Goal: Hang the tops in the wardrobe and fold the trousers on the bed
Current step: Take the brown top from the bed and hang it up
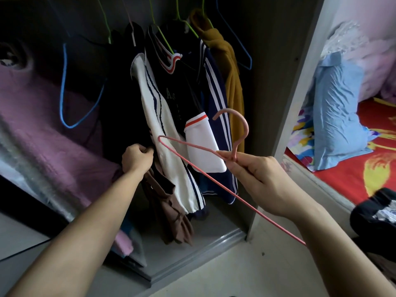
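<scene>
**While my left hand grips cloth, my right pinches a pink hanger**

Where the wardrobe (275, 65) opens at the left of the frame, a pink blanket (49, 129) lies folded, and a bare blue hanger (63, 97) dangles beside it. My left hand (137, 158), low in the middle, has its fingers curled tight round a fold of dark cloth (151, 150). A brown garment (171, 211) hangs just beneath, though I cannot tell whether the fold belongs to it. Right of that hand hang a navy jacket (165, 133) with white striped sleeves and a mustard top (231, 82). My right hand (257, 179) pinches the pink hanger (246, 126) between thumb and fingertips at the base of its hook, with the hook uppermost. At the far right is the bed (342, 179), red-sheeted, with a blue pillow (336, 108) propped on it. A black garment (377, 213) lies low at the frame's right edge.
</scene>
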The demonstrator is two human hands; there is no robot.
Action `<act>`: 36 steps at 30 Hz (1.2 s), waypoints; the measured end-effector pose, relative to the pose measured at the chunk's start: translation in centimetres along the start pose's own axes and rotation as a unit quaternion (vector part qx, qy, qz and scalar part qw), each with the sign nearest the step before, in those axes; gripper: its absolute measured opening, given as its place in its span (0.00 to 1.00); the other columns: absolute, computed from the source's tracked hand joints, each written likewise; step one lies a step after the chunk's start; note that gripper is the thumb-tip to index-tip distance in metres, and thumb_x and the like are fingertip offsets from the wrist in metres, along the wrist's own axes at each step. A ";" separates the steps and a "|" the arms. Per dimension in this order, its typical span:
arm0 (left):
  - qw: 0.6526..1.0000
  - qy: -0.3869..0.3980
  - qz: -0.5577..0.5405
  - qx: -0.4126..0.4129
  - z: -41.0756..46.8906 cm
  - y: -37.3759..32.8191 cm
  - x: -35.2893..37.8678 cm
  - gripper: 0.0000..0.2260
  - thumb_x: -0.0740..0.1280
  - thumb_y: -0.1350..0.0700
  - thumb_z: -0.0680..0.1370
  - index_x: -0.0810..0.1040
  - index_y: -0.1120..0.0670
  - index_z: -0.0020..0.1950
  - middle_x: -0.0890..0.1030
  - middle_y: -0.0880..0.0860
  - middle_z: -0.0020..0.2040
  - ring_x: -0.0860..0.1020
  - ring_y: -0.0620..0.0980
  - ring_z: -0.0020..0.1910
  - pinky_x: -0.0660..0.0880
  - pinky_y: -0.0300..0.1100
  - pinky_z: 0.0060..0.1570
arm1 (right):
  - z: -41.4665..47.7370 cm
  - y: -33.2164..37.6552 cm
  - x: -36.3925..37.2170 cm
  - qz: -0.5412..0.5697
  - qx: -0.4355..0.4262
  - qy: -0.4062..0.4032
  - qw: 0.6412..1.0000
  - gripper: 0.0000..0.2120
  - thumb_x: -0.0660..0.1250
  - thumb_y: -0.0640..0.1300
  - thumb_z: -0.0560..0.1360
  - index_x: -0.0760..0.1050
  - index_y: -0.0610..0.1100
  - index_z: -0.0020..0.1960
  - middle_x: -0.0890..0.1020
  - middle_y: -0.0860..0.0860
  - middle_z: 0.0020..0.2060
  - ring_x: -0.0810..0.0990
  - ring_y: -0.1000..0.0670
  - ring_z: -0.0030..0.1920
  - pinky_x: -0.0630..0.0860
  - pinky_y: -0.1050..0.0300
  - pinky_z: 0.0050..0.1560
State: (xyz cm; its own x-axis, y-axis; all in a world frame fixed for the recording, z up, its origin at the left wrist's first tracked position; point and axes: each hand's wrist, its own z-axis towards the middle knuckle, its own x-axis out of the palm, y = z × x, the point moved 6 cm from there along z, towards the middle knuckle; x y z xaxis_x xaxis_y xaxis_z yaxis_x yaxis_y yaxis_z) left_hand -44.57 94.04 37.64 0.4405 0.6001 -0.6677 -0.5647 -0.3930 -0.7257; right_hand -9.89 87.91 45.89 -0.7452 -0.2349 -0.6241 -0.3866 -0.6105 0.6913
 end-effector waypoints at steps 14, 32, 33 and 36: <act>1.000 -0.002 -0.006 -0.021 -1.5 2.8 -0.2 0.08 0.70 0.51 0.73 0.77 0.52 0.35 0.79 0.46 0.33 0.80 0.54 0.39 0.72 0.41 0.39 | -1.0 -0.6 1.6 0.017 0.029 0.069 0.997 0.12 0.56 0.56 0.84 0.77 0.60 0.49 0.80 0.51 0.33 0.78 0.49 0.32 0.76 0.57 0.31; 0.975 0.071 0.096 0.186 -2.6 -4.5 -4.2 0.05 0.72 0.48 0.75 0.86 0.45 0.48 0.85 0.44 0.43 0.81 0.45 0.44 0.72 0.38 0.41 | 6.8 -5.1 5.8 0.090 0.017 -0.005 0.996 0.16 0.59 0.52 0.84 0.83 0.47 0.53 0.74 0.54 0.27 0.68 0.55 0.25 0.64 0.61 0.26; 0.973 0.056 0.100 0.200 -2.4 -4.8 -4.6 0.06 0.70 0.48 0.76 0.86 0.47 0.50 0.85 0.46 0.44 0.82 0.48 0.45 0.72 0.40 0.42 | 6.9 -5.1 5.5 0.106 0.005 -0.011 0.994 0.15 0.59 0.53 0.84 0.83 0.49 0.53 0.76 0.51 0.29 0.69 0.52 0.26 0.65 0.58 0.27; 0.965 0.022 0.083 0.247 -2.0 -7.2 -5.8 0.08 0.69 0.50 0.77 0.86 0.50 0.51 0.85 0.47 0.43 0.82 0.50 0.45 0.70 0.38 0.41 | 7.1 -6.0 6.5 0.079 0.035 0.072 0.994 0.15 0.57 0.55 0.84 0.82 0.52 0.55 0.82 0.50 0.34 0.76 0.50 0.31 0.71 0.56 0.31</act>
State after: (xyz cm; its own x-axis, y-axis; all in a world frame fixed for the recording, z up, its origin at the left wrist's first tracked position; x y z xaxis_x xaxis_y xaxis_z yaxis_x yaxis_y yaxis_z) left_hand -41.65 92.01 46.36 0.3378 0.5229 -0.7826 -0.8893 -0.0950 -0.4474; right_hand -16.29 95.35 40.25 -0.7161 -0.4319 -0.5483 -0.3120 -0.5047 0.8050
